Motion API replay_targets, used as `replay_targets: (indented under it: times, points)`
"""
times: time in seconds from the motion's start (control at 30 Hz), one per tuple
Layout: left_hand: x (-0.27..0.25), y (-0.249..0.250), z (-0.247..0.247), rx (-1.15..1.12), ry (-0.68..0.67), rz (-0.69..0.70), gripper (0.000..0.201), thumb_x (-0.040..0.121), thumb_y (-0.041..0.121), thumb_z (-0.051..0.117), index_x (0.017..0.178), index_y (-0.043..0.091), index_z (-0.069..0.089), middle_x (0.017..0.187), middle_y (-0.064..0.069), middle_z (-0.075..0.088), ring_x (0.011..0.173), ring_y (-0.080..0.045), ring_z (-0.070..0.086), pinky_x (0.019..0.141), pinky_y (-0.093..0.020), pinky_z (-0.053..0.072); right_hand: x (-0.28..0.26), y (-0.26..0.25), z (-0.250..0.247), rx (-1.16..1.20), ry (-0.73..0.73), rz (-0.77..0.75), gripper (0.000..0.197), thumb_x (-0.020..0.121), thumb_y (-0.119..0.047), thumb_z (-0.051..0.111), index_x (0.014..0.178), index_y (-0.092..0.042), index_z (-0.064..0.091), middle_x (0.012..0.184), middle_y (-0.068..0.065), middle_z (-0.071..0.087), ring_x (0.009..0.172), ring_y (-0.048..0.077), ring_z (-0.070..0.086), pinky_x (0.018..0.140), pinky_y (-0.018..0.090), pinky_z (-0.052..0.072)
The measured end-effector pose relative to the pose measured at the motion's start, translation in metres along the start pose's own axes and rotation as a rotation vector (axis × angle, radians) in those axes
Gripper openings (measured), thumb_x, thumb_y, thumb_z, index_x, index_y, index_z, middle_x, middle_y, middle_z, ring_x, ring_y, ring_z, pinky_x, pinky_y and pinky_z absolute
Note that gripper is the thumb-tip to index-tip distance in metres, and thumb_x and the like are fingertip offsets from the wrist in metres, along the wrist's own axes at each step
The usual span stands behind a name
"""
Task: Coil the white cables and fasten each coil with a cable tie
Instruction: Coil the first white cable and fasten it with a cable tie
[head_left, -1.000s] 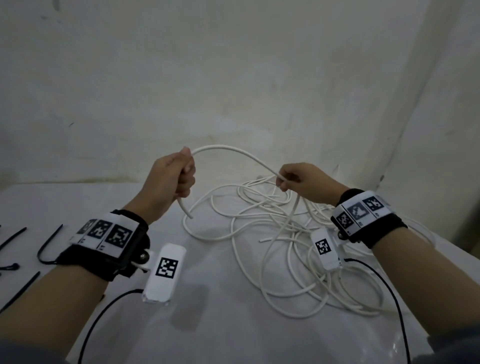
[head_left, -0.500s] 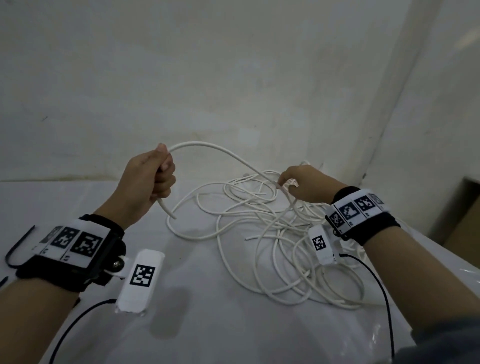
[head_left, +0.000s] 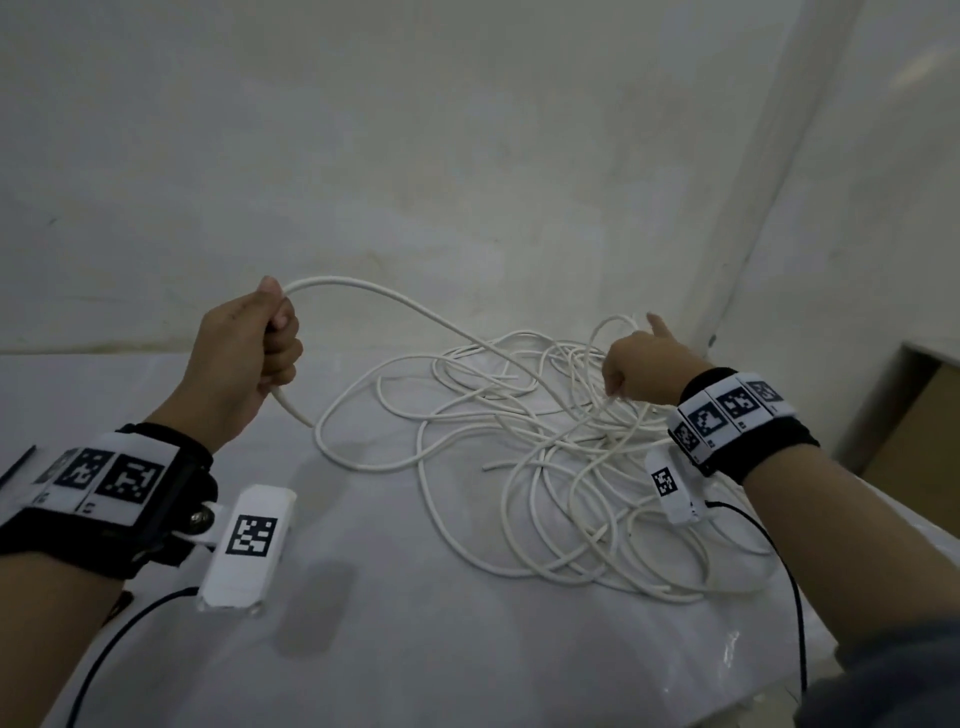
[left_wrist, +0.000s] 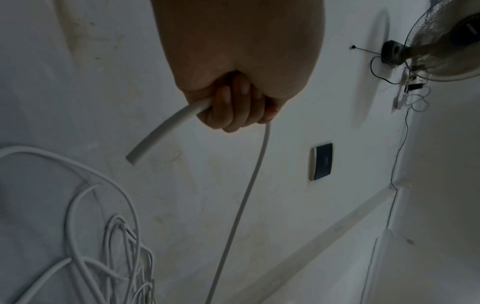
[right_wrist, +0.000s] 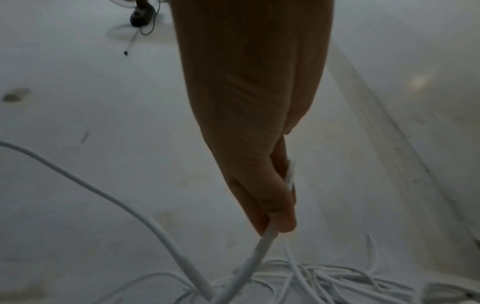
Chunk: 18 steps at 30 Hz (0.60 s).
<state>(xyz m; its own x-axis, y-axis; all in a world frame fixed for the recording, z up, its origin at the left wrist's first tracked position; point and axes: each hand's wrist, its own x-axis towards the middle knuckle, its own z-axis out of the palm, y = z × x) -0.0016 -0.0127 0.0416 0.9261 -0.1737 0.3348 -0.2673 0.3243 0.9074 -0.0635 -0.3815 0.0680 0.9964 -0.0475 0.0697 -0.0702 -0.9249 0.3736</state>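
Observation:
My left hand (head_left: 262, 358) is a fist round a white cable (head_left: 415, 312) near its cut end (head_left: 293, 410), which pokes out below the fist. In the left wrist view the curled fingers (left_wrist: 233, 107) hold that cable end (left_wrist: 166, 131). From the fist the cable arcs right and down to my right hand (head_left: 626, 376), which pinches a strand low over the tangle of white cables (head_left: 545, 483) on the table. The right wrist view shows the fingertips (right_wrist: 280, 222) nipping the strand (right_wrist: 255, 253) just above the tangle (right_wrist: 337, 275). One black cable tie (head_left: 18, 465) shows at the left edge.
The white table (head_left: 415, 649) meets a pale wall behind and a wall corner at the right. A brown cardboard box (head_left: 914, 431) stands past the table's right edge. A fan (left_wrist: 441, 41) and a wall switch (left_wrist: 322, 161) are on the wall.
My hands have drawn apart. The left hand moved left with the cable end; the right hand went right and down along the cable to the tangle. Most cable ties left the view.

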Motion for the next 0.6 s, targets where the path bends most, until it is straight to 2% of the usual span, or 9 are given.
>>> replay_targets:
  times: [0.03, 0.07, 0.1, 0.13, 0.17, 0.27, 0.37, 0.5, 0.6]
  points:
    - [0.0, 0.0, -0.002, -0.008, 0.013, -0.004, 0.042, 0.103, 0.031, 0.029, 0.064, 0.017, 0.031, 0.042, 0.013, 0.025, 0.038, -0.006, 0.012, 0.037, -0.017, 0.012, -0.003, 0.001, 0.003, -0.015, -0.026, 0.004, 0.017, 0.088, -0.013, 0.058, 0.089, -0.019, 0.073, 0.092, -0.005, 0.069, 0.094, 0.011, 0.057, 0.116, 0.044, 0.004]
    - [0.0, 0.0, -0.003, -0.015, 0.019, -0.01, 0.042, 0.103, 0.031, 0.029, 0.064, 0.018, 0.031, 0.042, 0.013, 0.025, 0.041, -0.008, 0.01, 0.037, -0.017, 0.012, -0.006, 0.002, 0.007, 0.016, -0.049, -0.005, 0.018, 0.089, -0.014, 0.057, 0.092, -0.018, 0.074, 0.095, -0.003, 0.071, 0.095, 0.012, 0.06, 0.116, 0.039, 0.016]
    - [-0.001, 0.0, -0.004, -0.021, 0.018, -0.018, 0.042, 0.103, 0.031, 0.029, 0.064, 0.018, 0.031, 0.042, 0.013, 0.025, 0.041, -0.008, 0.01, 0.037, -0.017, 0.012, -0.008, 0.001, 0.012, 0.095, -0.06, -0.015, 0.02, 0.089, -0.014, 0.057, 0.096, -0.015, 0.075, 0.098, -0.001, 0.072, 0.094, 0.013, 0.061, 0.108, 0.032, 0.031]
    - [-0.001, -0.001, -0.004, -0.028, 0.007, -0.026, 0.042, 0.103, 0.032, 0.029, 0.064, 0.018, 0.031, 0.043, 0.012, 0.025, 0.038, -0.006, 0.012, 0.037, -0.017, 0.013, -0.009, -0.002, 0.016, 0.21, -0.049, -0.017, 0.022, 0.089, -0.013, 0.056, 0.101, -0.013, 0.074, 0.1, 0.002, 0.071, 0.09, 0.014, 0.061, 0.095, 0.025, 0.041]
    - [-0.002, -0.001, -0.002, -0.035, -0.012, -0.033, 0.042, 0.103, 0.032, 0.029, 0.064, 0.018, 0.031, 0.043, 0.012, 0.024, 0.036, -0.004, 0.015, 0.037, -0.017, 0.013, -0.007, -0.006, 0.019, 0.336, -0.017, -0.014, 0.023, 0.089, -0.013, 0.055, 0.104, -0.012, 0.072, 0.101, 0.003, 0.071, 0.087, 0.012, 0.06, 0.086, 0.022, 0.043]
    - [-0.004, 0.002, 0.01, -0.061, -0.075, -0.038, 0.042, 0.102, 0.034, 0.029, 0.063, 0.018, 0.031, 0.044, 0.012, 0.024, 0.035, -0.002, 0.018, 0.037, -0.017, 0.014, 0.002, -0.027, 0.016, 0.623, 0.154, -0.059, 0.025, 0.091, -0.021, 0.06, 0.115, -0.015, 0.066, 0.1, 0.001, 0.067, 0.088, 0.011, 0.06, 0.088, 0.026, 0.047]
    - [-0.006, 0.009, 0.022, -0.111, -0.112, -0.037, 0.043, 0.102, 0.034, 0.03, 0.062, 0.018, 0.032, 0.044, 0.011, 0.024, 0.035, -0.002, 0.018, 0.037, -0.018, 0.013, 0.012, -0.06, -0.001, 0.7, 0.231, -0.189, 0.028, 0.094, -0.024, 0.056, 0.118, -0.01, 0.06, 0.106, 0.004, 0.065, 0.09, 0.015, 0.06, 0.084, 0.026, 0.045]
    - [-0.008, 0.016, 0.026, -0.156, -0.114, -0.015, 0.042, 0.101, 0.034, 0.029, 0.062, 0.019, 0.033, 0.043, 0.011, 0.024, 0.034, -0.002, 0.018, 0.039, -0.02, 0.01, 0.023, -0.089, -0.008, 0.796, 0.241, -0.235, 0.018, 0.099, -0.017, 0.044, 0.099, -0.005, 0.058, 0.089, 0.006, 0.065, 0.077, 0.018, 0.06, 0.058, 0.017, 0.038]
    - [-0.007, 0.025, 0.011, -0.291, -0.096, 0.002, 0.04, 0.095, 0.031, 0.033, 0.057, 0.022, 0.041, 0.042, 0.012, 0.025, 0.032, 0.0, 0.02, 0.036, -0.017, 0.013, 0.024, -0.09, 0.004, 0.855, 0.247, -0.269, 0.015, 0.097, -0.005, 0.04, 0.088, -0.005, 0.052, 0.08, 0.002, 0.062, 0.075, 0.016, 0.06, 0.065, 0.013, 0.041]
